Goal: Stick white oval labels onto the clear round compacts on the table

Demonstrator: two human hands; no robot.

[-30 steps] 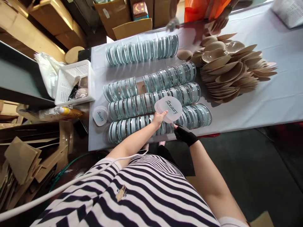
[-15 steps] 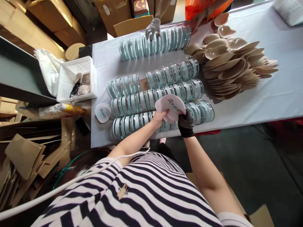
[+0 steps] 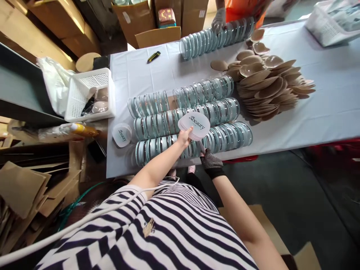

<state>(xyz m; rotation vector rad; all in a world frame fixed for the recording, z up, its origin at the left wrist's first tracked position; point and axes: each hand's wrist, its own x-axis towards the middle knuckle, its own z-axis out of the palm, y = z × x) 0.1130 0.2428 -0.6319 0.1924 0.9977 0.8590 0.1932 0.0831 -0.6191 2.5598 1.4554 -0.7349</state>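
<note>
**Working Labels Down the Rows of Clear Cases**

Holding a small stack of white printed labels [image 3: 195, 125] fanned above the near rows, the left hand [image 3: 184, 138] is pinching them at their lower edge between thumb and fingers. The gloved right hand [image 3: 209, 159] is hovering just below the stack at the table's edge [image 3: 123, 165], fingers loosely curled; whether it is gripping anything cannot be told. Three rows of clear round cases [image 3: 194, 122] are standing on edge beneath the labels, and none is showing a label from here, so most of the work is probably lying ahead. A second stack of labels [image 3: 121, 135] is waiting left of the rows. Across the table a co-worker's gloved hand [image 3: 218, 20] is touching another row of cases [image 3: 215, 37], beside a pile of tan pads [image 3: 270, 88].
</note>
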